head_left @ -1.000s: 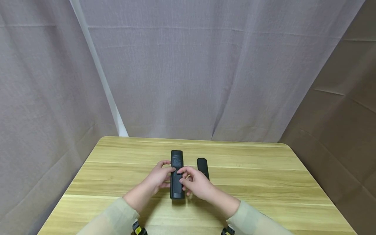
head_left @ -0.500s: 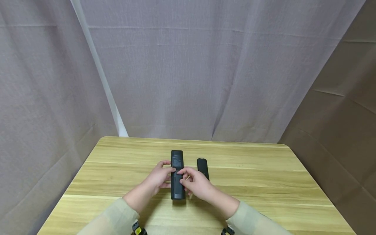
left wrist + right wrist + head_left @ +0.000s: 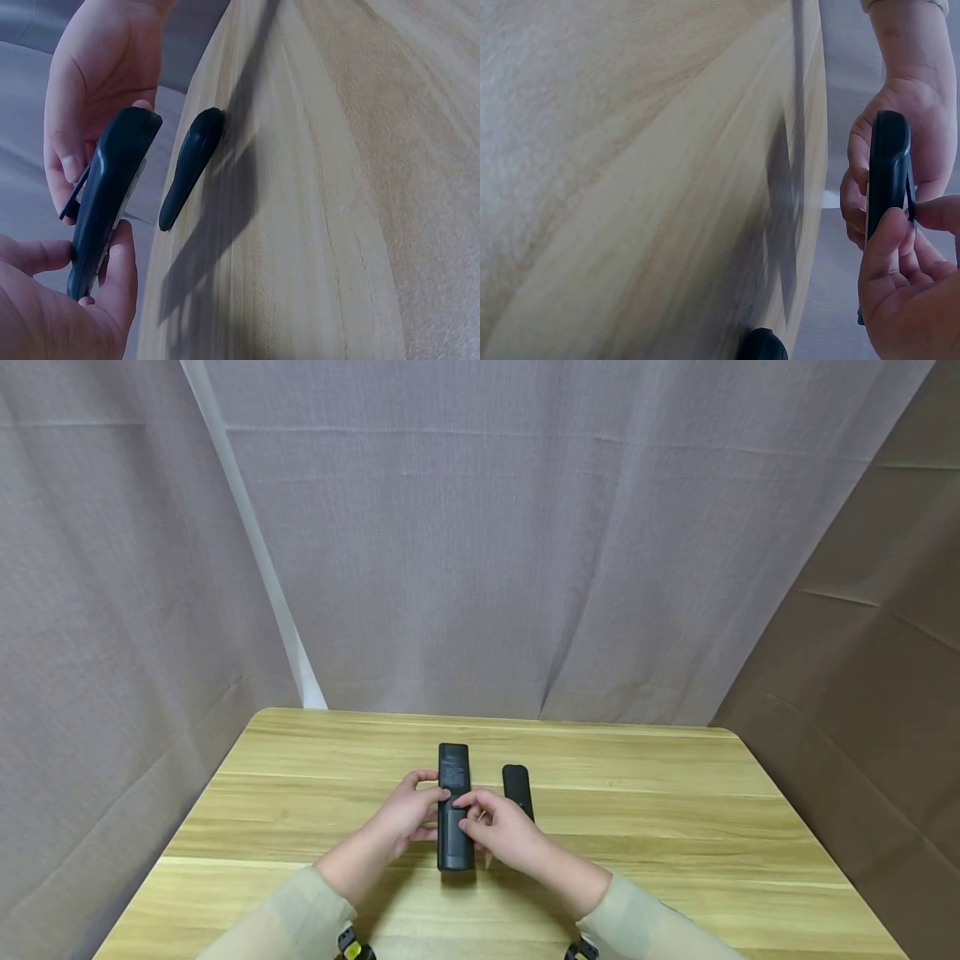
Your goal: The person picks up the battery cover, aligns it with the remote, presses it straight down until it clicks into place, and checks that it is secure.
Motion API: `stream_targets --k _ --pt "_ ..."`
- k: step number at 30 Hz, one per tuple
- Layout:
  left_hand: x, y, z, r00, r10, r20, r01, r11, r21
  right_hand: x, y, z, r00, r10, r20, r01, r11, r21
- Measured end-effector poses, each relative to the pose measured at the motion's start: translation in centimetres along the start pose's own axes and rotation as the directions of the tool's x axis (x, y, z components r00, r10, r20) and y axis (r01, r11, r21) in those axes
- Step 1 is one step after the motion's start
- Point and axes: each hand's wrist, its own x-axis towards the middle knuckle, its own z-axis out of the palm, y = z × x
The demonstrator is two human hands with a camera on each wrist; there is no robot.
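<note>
A black remote control [image 3: 453, 770] is held above the table with its back, which bears a printed label, facing up. My left hand [image 3: 405, 814] grips its left side, the thumb on the back and the fingers along the edge and beneath. At the lower half of the back, my right hand [image 3: 507, 833] pinches the battery cover [image 3: 73, 198] between thumb and index finger. Seen from the left wrist, one end of that cover stands tilted away from the body. Other right-hand fingers sit by the remote's right side. The battery bay under the cover is hidden.
A second, smaller black remote control [image 3: 517, 783] lies on the wooden table [image 3: 637, 827], just beyond the right hand and partly hidden by it. Grey curtains [image 3: 450, 568] hang behind the far table edge and at the sides.
The remote has shifted slightly to the right in the head view, and the battery cover's angle on its back has changed a little. Both hands keep nearly the same grip; the second remote stays put.
</note>
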Motion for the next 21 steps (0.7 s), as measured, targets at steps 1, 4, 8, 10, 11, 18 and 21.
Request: stream_targets --k 1,4,8,10,11,18,21 --pt "-0.01 0.01 0.0 1.0 0.0 0.001 0.0 1.0 0.001 0.0 -0.02 -0.01 1.0 -0.002 -0.001 0.002 1.0 0.0" --pt "-0.07 0.07 0.01 1.0 0.0 0.005 0.0 1.0 0.001 0.06 0.09 -0.03 1.0 0.001 -0.002 -0.001 1.0 -0.009" --pt "-0.09 0.08 0.0 1.0 0.003 0.012 -0.003 1.0 -0.001 0.13 0.25 0.01 1.0 0.0 -0.001 0.0 1.0 -0.002" --pt "-0.09 0.08 0.01 1.0 0.005 0.014 -0.005 1.0 -0.003 0.09 0.23 0.05 1.0 -0.004 -0.002 0.004 1.0 0.011" --pt "-0.08 0.06 0.02 1.0 0.005 0.014 -0.005 1.0 -0.003 0.08 0.22 0.07 1.0 -0.006 -0.003 0.006 1.0 0.013" --pt "0.02 -0.09 0.12 1.0 0.003 0.016 -0.003 1.0 -0.012 0.07 0.29 0.06 1.0 -0.005 -0.01 0.005 1.0 0.007" --pt "0.08 -0.12 0.15 1.0 0.002 0.013 -0.002 1.0 -0.011 0.12 0.32 0.01 1.0 -0.001 -0.009 0.001 1.0 -0.005"
